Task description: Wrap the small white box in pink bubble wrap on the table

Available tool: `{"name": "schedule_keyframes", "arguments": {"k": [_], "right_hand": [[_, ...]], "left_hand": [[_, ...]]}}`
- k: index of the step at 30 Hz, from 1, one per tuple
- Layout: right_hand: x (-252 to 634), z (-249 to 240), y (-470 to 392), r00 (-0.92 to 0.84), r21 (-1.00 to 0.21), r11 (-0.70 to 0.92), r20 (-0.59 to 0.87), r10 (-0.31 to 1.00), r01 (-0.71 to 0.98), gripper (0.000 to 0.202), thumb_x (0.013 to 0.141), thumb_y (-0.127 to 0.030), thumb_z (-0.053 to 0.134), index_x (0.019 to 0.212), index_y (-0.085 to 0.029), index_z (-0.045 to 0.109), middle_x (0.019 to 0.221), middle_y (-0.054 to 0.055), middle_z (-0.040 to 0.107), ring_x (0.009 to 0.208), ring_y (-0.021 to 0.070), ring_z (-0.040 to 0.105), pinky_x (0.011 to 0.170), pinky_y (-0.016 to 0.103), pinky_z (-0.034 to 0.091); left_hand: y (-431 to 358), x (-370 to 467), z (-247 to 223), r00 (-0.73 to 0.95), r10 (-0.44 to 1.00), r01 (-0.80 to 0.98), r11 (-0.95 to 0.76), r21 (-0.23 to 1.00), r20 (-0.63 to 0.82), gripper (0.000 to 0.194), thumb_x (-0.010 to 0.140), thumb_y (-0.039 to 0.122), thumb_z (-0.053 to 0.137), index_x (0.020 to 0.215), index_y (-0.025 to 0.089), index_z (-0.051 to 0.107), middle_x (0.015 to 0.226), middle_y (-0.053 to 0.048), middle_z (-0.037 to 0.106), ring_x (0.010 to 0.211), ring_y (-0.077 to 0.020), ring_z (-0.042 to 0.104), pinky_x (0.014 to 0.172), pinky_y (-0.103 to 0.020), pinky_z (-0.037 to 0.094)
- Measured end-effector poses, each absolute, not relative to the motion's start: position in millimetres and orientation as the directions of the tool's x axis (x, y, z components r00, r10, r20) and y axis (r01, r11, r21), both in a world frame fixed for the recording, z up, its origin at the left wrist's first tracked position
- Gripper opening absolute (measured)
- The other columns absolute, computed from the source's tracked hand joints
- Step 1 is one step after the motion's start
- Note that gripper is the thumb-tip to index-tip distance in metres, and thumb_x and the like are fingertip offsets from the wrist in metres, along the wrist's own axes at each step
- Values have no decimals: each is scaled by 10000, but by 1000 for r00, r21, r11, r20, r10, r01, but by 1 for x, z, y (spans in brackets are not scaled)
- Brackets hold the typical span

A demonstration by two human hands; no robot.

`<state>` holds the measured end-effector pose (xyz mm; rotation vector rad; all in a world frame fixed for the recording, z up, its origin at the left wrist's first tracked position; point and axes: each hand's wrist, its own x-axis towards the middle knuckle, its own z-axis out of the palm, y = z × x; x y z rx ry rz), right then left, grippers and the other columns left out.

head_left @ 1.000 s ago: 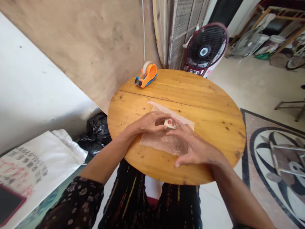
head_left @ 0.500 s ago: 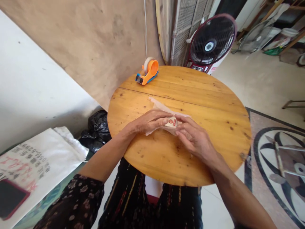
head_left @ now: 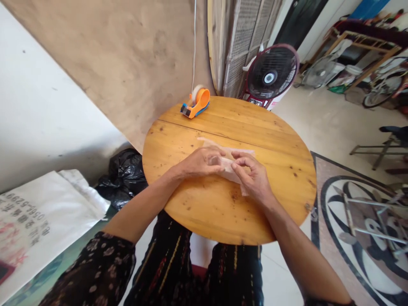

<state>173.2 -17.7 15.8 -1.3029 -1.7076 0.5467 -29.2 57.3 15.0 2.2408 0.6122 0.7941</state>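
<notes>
A thin, whitish see-through wrapping sheet (head_left: 232,173) lies on the round wooden table (head_left: 204,212), its near part folded up over something small. The small white box with red print seen earlier is covered by the sheet. My left hand (head_left: 204,162) curls round the left end of the bundle, thumb along its near side and fingers behind. My right hand (head_left: 254,173) pinches the folded sheet at the right end between thumb and fingers. Flat parts of the sheet stick out behind both hands.
An orange tape dispenser (head_left: 196,104) stands at the table's back left. Behind the table is a fan (head_left: 270,72). Black plastic bags (head_left: 126,174) and a white printed sack (head_left: 51,204) lie to the left. A metal-framed stool (head_left: 376,216) is on the right.
The near side of the sheet has been folded up over the small box, hiding its red print. My right fingers have closed on the sheet. The view has shifted slightly to the right.
</notes>
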Motion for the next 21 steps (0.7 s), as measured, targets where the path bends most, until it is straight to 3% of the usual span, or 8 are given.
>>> {"name": "schedule_keyframes", "arguments": {"k": [2, 5, 7, 10, 13, 16, 21], "right_hand": [[177, 18, -18, -72, -807, 290, 297, 952, 514, 243, 828, -456, 644, 918, -230, 642, 1207, 98, 659, 1162, 256, 601, 982, 439, 469], [185, 22, -20, -175, -798, 246, 178, 968, 551, 594, 713, -523, 736, 1210, -238, 578, 1347, 126, 577, 1232, 296, 553, 978, 458, 480], [189, 23, -22, -202, -752, 244, 149, 968, 612, 696, 676, -493, 768, 1283, -243, 539, 1369, 121, 562, 1250, 312, 536, 1011, 480, 457], [191, 21, -21, -86, -745, 176, 158, 984, 643, 501, 745, -442, 712, 1185, -223, 611, 1215, 111, 665, 1118, 300, 624, 974, 484, 479], [188, 16, -18, 11, -843, 162, 196, 981, 512, 252, 822, -424, 634, 948, -210, 673, 1102, 96, 716, 1032, 268, 666, 912, 432, 515], [185, 12, -14, 47, -899, 177, 213, 976, 401, 212, 823, -419, 630, 816, -209, 656, 1057, 79, 729, 979, 243, 675, 865, 392, 524], [181, 11, -10, 104, -910, 143, 198, 975, 390, 237, 785, -443, 638, 753, -208, 630, 801, 42, 701, 733, 198, 639, 689, 335, 515]], "left_hand": [[56, -28, 15, 691, 622, 182, -644, 743, 369, 249, 829, 325, 623, 1025, 179, 670, 1139, -77, 686, 1071, -214, 627, 947, -345, 477], [54, -28, 17, 685, 629, 177, -633, 754, 368, 180, 828, 276, 604, 961, 183, 681, 1089, -52, 695, 1005, -191, 638, 903, -318, 488], [54, -28, 19, 672, 650, 200, -620, 759, 354, 185, 813, 243, 598, 965, 181, 683, 1010, -38, 702, 908, -170, 644, 831, -292, 501], [54, -26, 19, 652, 690, 267, -598, 756, 316, 167, 781, 224, 591, 905, 167, 686, 908, -32, 694, 801, -156, 629, 751, -278, 503], [55, -25, 16, 642, 702, 290, -595, 750, 309, 133, 765, 238, 585, 826, 166, 679, 885, -33, 689, 817, -166, 627, 762, -285, 503], [55, -24, 15, 621, 720, 282, -574, 769, 310, 126, 760, 234, 575, 794, 164, 674, 860, -27, 683, 798, -158, 624, 728, -265, 497], [53, -24, 17, 619, 740, 227, -489, 842, 263, 181, 732, 191, 557, 855, 148, 683, 805, -8, 660, 690, -120, 578, 616, -220, 443]]}}
